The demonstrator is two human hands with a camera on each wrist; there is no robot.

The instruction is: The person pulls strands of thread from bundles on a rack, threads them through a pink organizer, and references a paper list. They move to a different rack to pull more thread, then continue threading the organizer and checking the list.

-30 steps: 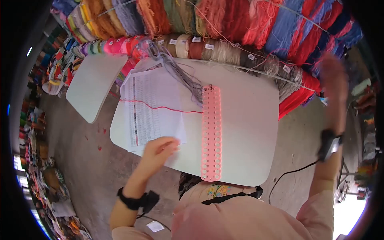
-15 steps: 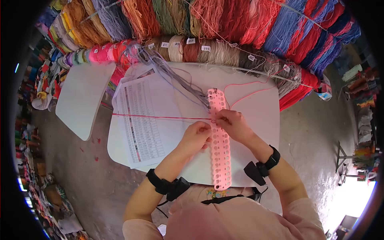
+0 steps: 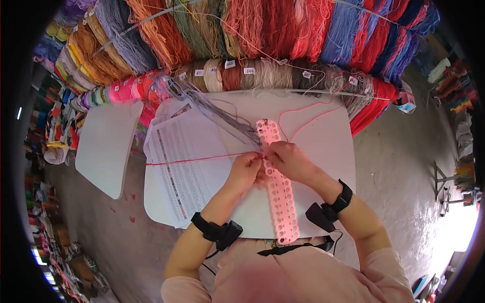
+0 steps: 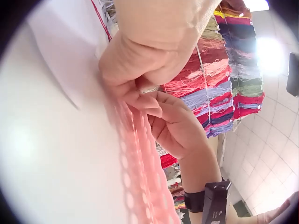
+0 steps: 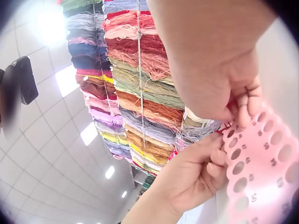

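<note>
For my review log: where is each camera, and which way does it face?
Head-worn, facing forward and down: table, pink strip, hung thread; torso, left hand, right hand.
On left wrist, facing the pink strip past that hand; right hand beyond.
On right wrist, facing the pink strip past that hand; left hand lower in frame.
All share the pink strip, hung thread, both hands.

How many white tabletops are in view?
2: the larger white tabletop beneath the long pink perforated strip, and the smaller white tabletop at the head view's left. More could be hidden behind the hanging multicoloured thread skeins.
</note>
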